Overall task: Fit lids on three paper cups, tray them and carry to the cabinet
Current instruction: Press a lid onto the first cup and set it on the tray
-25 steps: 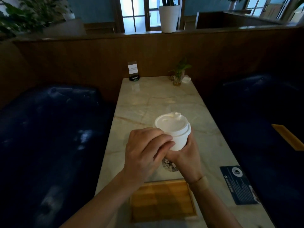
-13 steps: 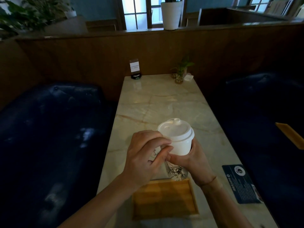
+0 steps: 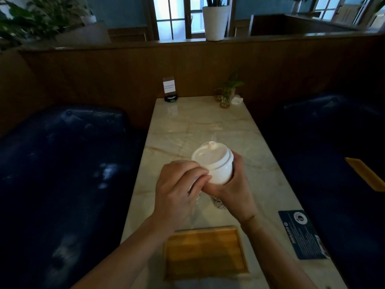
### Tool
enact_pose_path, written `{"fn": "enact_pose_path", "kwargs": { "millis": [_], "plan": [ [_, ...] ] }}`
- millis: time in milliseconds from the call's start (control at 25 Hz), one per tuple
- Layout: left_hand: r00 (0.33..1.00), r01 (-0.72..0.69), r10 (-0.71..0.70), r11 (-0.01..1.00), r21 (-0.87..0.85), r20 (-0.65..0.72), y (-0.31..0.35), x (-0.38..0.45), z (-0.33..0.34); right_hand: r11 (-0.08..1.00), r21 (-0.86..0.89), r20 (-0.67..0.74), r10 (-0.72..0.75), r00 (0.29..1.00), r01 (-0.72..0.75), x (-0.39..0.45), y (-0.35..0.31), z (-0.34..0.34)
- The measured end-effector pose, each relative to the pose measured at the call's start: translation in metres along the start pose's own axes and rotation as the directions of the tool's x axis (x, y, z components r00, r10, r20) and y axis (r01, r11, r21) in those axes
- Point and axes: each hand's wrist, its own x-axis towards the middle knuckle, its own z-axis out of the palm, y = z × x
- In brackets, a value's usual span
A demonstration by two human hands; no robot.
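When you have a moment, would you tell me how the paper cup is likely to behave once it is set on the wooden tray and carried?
The paper cup looks taller than wide, so it may tip if the tray tilts. Its thin wall probably dents under a hard squeeze from the right hand. The white lid seems seated, which should stiffen the rim.

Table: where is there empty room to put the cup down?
The marble table is bare between the cup and the little plant, and the wooden tray is empty. It is crowded only under both hands.
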Motion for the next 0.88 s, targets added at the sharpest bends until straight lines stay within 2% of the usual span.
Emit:
{"fn": "enact_pose_path", "kwargs": {
  "millis": [160, 320, 680, 880],
  "plan": [
    [1.000, -0.022, 0.023, 0.997, 0.075, -0.002, 0.004, 0.001, 0.004, 1.000, 0.001, -0.074, -0.005, 0.997, 0.005, -0.003, 0.004, 0.009],
    [0.998, -0.046, 0.048, 0.998, 0.048, -0.038, 0.007, 0.001, 0.000, 0.999, 0.036, -0.099, 0.002, 0.995, 0.002, -0.008, 0.004, 0.009],
    [0.994, -0.016, 0.003, 0.993, -0.114, -0.111, 0.008, -0.012, -0.010, 0.994, 0.105, 0.058, 0.030, 0.998, -0.036, -0.021, -0.002, -0.003],
    [0.996, 0.010, -0.028, 0.980, -0.198, -0.087, 0.005, -0.014, -0.013, 0.985, 0.161, 0.187, 0.032, 0.982, -0.062, -0.022, -0.002, -0.011]
  ]
}}
